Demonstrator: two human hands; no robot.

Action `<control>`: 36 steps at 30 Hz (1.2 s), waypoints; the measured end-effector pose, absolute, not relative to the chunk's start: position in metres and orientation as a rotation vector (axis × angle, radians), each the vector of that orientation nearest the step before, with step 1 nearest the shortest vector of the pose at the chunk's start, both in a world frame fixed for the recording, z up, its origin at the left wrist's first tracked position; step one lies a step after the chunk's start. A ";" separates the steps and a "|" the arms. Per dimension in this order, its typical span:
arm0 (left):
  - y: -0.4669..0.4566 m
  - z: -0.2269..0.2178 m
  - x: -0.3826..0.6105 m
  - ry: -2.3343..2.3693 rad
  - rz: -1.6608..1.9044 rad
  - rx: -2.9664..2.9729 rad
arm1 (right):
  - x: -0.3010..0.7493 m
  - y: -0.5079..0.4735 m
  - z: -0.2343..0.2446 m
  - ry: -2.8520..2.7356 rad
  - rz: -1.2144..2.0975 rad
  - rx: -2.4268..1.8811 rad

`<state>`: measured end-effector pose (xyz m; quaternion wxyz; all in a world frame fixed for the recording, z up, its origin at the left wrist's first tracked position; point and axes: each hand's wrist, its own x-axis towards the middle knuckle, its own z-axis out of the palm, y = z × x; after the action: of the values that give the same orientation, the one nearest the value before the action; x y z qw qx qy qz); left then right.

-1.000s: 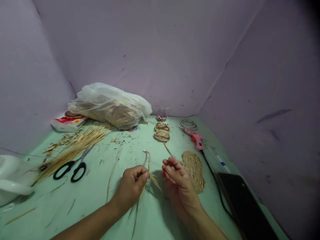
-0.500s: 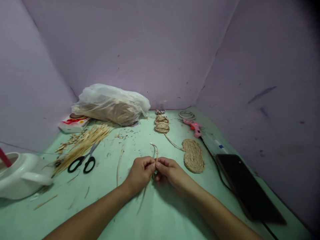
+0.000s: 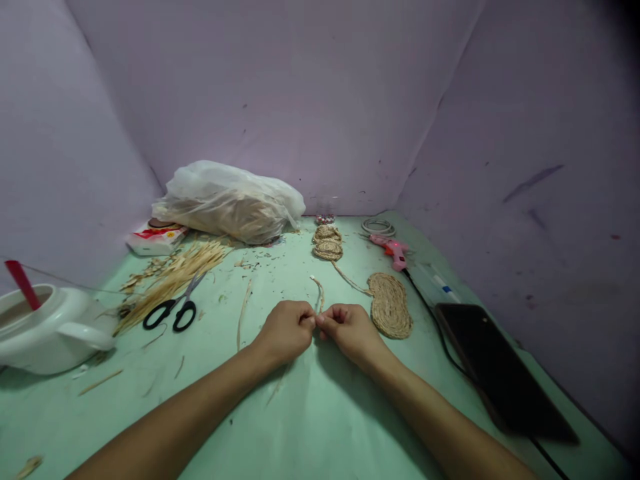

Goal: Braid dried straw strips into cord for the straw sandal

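Purple walls (image 3: 300, 100) enclose a pale green bench (image 3: 320, 420), where the left hand (image 3: 290, 327) and right hand (image 3: 350, 333) meet with fingertips closed on a short twisted fibre cord (image 3: 321, 291), its pale tip pointing away from them, between black-handled scissors (image 3: 187, 292) to the left and a coiled fibre mat (image 3: 391, 307) to the right.

Scuffed lilac walls (image 3: 300, 87) surround a green tabletop (image 3: 330, 427).
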<state>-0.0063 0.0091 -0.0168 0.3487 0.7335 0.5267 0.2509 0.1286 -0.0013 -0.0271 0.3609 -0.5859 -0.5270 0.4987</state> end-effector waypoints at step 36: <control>0.063 0.062 -0.148 2.052 0.688 1.789 | 0.126 -0.001 -0.027 -0.951 1.525 -1.416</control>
<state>-0.1480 0.0630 0.0620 0.1662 0.6283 0.7206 0.2416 0.1260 -0.0014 -0.0274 0.4138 -0.5633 -0.3785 0.6068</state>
